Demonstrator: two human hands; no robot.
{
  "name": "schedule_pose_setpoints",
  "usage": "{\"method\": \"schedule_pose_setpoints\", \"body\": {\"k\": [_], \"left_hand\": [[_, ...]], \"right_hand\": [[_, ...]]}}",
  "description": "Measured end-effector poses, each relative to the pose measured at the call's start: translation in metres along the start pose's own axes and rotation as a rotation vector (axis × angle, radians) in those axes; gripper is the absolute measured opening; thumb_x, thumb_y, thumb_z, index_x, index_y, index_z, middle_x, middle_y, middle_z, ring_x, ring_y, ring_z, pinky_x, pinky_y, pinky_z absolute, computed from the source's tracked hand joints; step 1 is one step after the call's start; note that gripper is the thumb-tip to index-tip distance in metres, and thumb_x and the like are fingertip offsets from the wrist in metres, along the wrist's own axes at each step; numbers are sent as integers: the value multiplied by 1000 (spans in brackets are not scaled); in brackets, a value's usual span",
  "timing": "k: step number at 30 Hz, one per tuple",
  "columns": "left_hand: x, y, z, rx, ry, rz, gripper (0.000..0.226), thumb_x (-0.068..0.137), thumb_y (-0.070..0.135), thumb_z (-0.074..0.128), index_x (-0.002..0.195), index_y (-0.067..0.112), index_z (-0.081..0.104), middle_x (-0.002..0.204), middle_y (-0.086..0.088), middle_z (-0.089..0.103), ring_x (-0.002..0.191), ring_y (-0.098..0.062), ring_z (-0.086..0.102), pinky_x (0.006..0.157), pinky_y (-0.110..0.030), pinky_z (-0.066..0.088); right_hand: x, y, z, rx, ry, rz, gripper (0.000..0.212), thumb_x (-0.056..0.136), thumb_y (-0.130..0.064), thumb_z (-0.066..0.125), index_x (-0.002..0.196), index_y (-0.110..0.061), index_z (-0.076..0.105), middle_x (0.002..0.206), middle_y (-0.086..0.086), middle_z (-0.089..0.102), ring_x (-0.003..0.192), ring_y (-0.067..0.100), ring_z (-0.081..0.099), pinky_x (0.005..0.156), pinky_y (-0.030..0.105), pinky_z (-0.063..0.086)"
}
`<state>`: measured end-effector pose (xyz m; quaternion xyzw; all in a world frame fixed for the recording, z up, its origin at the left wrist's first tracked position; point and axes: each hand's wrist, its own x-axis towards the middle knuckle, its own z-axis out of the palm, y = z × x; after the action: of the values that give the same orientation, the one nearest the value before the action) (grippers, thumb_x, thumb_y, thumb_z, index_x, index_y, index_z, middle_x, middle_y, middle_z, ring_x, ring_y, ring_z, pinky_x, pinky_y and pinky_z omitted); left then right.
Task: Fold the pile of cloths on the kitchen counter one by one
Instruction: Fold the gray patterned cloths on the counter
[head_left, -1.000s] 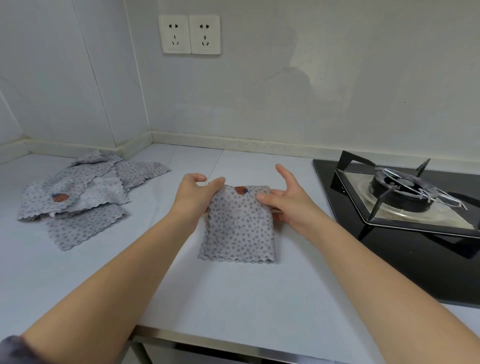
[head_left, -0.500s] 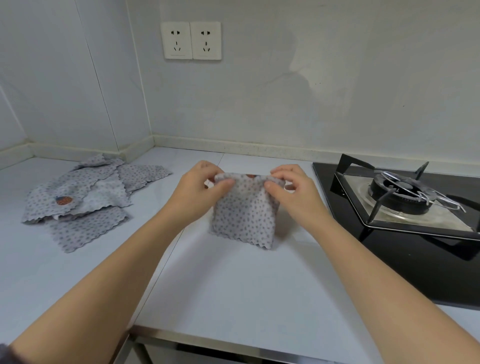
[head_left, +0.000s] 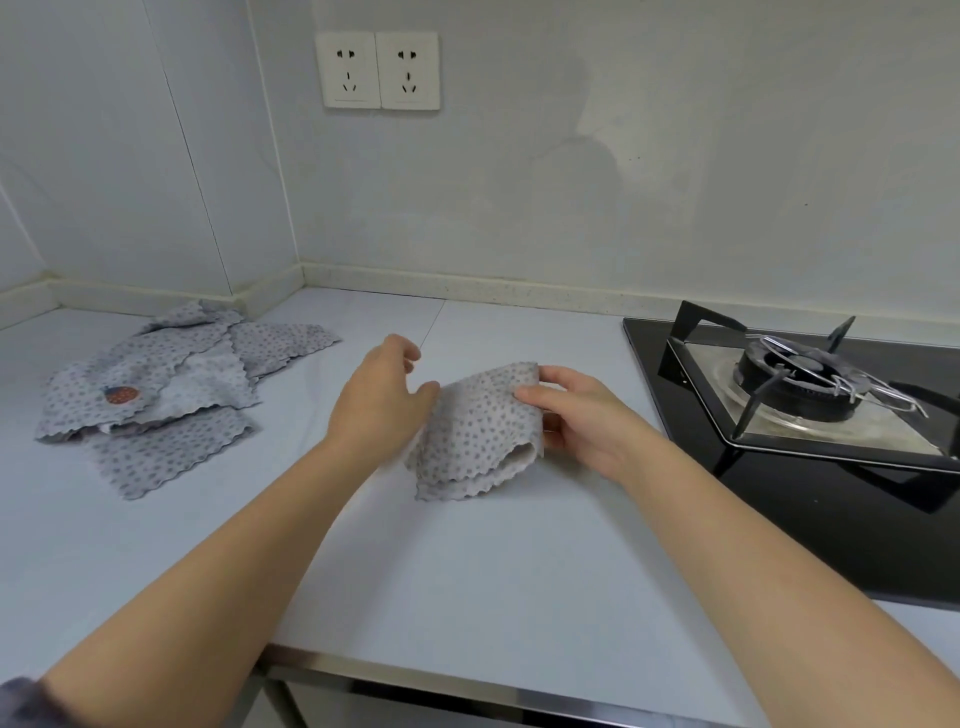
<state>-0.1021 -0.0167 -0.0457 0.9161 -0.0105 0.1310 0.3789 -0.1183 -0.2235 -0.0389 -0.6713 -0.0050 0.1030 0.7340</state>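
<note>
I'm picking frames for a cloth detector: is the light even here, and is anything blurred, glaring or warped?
All head view: soft, even light, a faint shadow under the held cloth, a dim patch on the wall; the cloth's dots sharp, fingertips of the left hand slightly soft; black glass of the hob mirrors its pan support without glare; wide-angle stretch enlarges the forearms near the bottom edge.

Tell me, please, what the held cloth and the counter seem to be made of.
Cloth: probably microfibre, soft and matt; it sags limply and has scalloped edges. Counter: likely stone or a stone-look slab, smooth with a faint sheen; a thin seam crosses it.
</note>
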Motion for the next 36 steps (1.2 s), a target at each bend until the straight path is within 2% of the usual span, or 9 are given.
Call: {"method": "schedule_pose_setpoints", "body": {"k": [5,9,11,14,16,21,25,30,36], "left_hand": [[-18,17,-1,-40,-183,505,27,82,50,60,94,26,59,93,14,61,87,-4,57,74,-24,45],[-31,26,7,268,-257,668,63,65,71,61,111,31,45,106,18,50,92,-3,50,75,-25,43],[-34,26,14,345,-167,643,61,70,64,65,114,28,42,108,16,48,90,-8,52,70,-27,42],[-32,24,17,188,-97,453,27,88,40,55,109,26,44,88,13,55,74,-15,57,59,-30,41],[-24,22,16,-26,-94,256,10,93,23,48,102,19,51,78,7,58,70,-18,56,61,-32,44],[-10,17,12,-329,-140,5,21,94,19,44,88,5,58,78,-8,57,73,-20,51,67,-34,40],[-10,18,9,-392,-155,-29,31,84,31,47,83,2,55,73,-8,54,69,-20,49,68,-36,40],[-5,30,-11,-401,47,28,26,95,27,56,81,5,59,64,-6,50,61,-16,46,58,-28,36],[-7,45,-31,-383,143,182,15,88,18,68,79,27,61,76,4,63,67,-5,55,61,-8,43]], "right_hand": [[6,7,-2,-276,198,-26,44,89,-17,61,129,-26,46,105,9,69,93,25,69,91,43,55],[7,5,-3,-35,190,-21,35,91,-13,52,124,-23,49,115,11,62,90,26,67,70,36,58],[6,2,-2,110,172,-25,32,95,-4,43,125,-16,48,109,12,59,74,23,65,54,28,54],[4,1,-2,180,110,-120,35,95,7,39,124,-9,51,121,10,53,79,23,68,59,27,56],[2,1,-1,87,67,-214,37,91,14,44,116,-8,57,125,4,53,89,21,70,68,27,57],[1,11,7,-397,48,-466,46,82,19,49,100,-18,67,121,-6,55,95,2,66,83,19,50],[4,12,7,-679,157,-663,26,83,2,65,95,-20,72,122,-5,51,102,-4,52,87,11,39],[1,5,2,-721,284,-831,8,86,-19,66,79,-23,65,98,-17,62,101,3,54,96,44,41],[-18,-4,16,-501,134,-851,11,90,-7,62,84,-15,65,79,-5,65,77,6,58,72,17,44]]}}
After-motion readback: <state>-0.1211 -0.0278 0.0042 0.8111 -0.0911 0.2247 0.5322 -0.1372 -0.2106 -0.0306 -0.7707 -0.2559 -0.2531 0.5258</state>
